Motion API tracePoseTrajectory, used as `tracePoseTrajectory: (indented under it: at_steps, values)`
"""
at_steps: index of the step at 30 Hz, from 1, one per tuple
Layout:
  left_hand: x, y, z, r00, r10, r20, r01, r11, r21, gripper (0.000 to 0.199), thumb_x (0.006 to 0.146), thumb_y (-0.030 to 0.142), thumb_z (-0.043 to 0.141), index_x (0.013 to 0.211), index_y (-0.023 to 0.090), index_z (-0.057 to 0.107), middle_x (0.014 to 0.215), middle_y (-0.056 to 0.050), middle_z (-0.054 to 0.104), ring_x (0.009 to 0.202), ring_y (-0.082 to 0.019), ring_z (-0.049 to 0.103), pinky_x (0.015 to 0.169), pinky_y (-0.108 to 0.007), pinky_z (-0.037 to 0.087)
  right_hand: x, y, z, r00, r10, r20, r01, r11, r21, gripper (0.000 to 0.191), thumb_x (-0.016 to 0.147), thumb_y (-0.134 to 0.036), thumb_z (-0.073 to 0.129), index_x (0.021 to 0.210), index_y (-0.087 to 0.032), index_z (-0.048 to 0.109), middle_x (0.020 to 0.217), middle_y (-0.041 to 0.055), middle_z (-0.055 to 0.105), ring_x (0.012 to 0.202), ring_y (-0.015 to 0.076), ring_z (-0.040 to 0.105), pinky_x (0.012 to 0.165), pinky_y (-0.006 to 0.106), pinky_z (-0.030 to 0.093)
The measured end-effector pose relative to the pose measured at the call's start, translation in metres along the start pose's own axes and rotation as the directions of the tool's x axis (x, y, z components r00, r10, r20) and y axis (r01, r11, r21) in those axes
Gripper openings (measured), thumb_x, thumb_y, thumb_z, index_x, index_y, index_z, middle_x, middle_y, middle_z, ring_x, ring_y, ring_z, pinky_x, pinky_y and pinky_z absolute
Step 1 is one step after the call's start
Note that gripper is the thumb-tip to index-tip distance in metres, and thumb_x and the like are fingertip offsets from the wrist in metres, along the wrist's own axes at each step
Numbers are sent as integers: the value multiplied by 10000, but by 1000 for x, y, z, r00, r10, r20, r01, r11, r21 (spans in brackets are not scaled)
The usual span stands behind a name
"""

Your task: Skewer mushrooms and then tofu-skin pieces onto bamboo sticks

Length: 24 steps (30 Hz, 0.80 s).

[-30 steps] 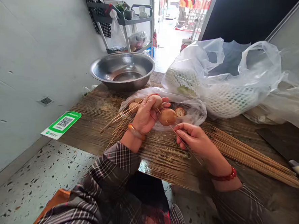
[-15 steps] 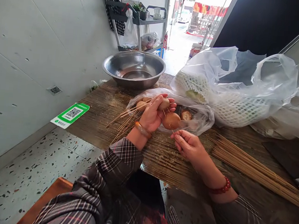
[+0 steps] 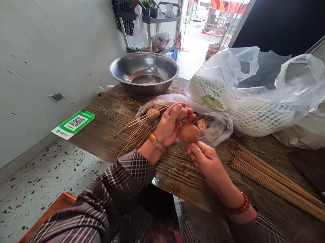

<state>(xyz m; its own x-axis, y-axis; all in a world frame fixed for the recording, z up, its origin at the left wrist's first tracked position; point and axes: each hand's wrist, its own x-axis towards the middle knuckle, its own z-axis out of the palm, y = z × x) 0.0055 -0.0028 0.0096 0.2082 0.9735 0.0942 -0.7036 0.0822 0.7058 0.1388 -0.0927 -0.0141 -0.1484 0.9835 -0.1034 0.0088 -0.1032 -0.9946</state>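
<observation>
My left hand (image 3: pixel 171 125) curls around a pale brown mushroom (image 3: pixel 183 114), palm turned up. Just below it, a larger brown mushroom (image 3: pixel 189 133) is pierced by thin skewers, whose short lengths show between the two mushrooms. My right hand (image 3: pixel 203 156) pinches at the lower edge of the larger mushroom, where the skewer ends are mostly hidden by my fingers. Left of my left hand, skewered mushrooms (image 3: pixel 153 113) lie on a clear plastic bag (image 3: pixel 219 130), their sticks pointing toward me. Another mushroom (image 3: pixel 202 124) rests in the bag, pale underside showing.
A steel basin (image 3: pixel 144 72) stands at the table's far end. Bags with net-wrapped produce (image 3: pixel 259 114) occupy the back right. A bundle of bamboo skewers (image 3: pixel 274 179) lies at right. A green QR card (image 3: pixel 74 124) sits at the left edge of the wooden table (image 3: pixel 102 114).
My right hand has moved up against the larger mushroom, and the skewer length visible between them is gone. Both mushrooms have shifted slightly right in view.
</observation>
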Motion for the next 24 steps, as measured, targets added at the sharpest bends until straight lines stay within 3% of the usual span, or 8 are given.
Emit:
tracePoseTrajectory:
  at_steps: [15, 20, 24]
  values:
    - [-7, -13, 9, 999, -47, -20, 47, 999, 27, 342, 769, 392, 793, 966, 179, 612, 840, -21, 700, 782, -175, 700, 709, -298, 561, 1, 2, 2, 996, -28, -85, 20, 996, -92, 474, 871, -648, 557, 693, -210, 527, 545, -66, 340, 474, 85, 254, 416, 236, 196]
    - [-9, -19, 9, 996, -92, -16, 92, 996, -1, 318, 787, 385, 781, 968, 185, 612, 861, -24, 705, 786, -173, 696, 743, -311, 556, 3, 2, 2, 995, 18, -95, -22, 999, -38, 472, 834, -656, 598, 684, -215, 520, 539, -60, 354, 467, 83, 265, 411, 238, 184]
    - [-8, -14, 6, 990, -140, 13, 140, 990, -26, 295, 808, 357, 769, 996, 180, 628, 908, -36, 718, 801, -173, 699, 806, -354, 566, 7, -2, 1, 995, 97, -16, -96, 994, 60, 475, 794, -663, 640, 703, -215, 514, 526, -81, 344, 428, 63, 240, 386, 225, 159]
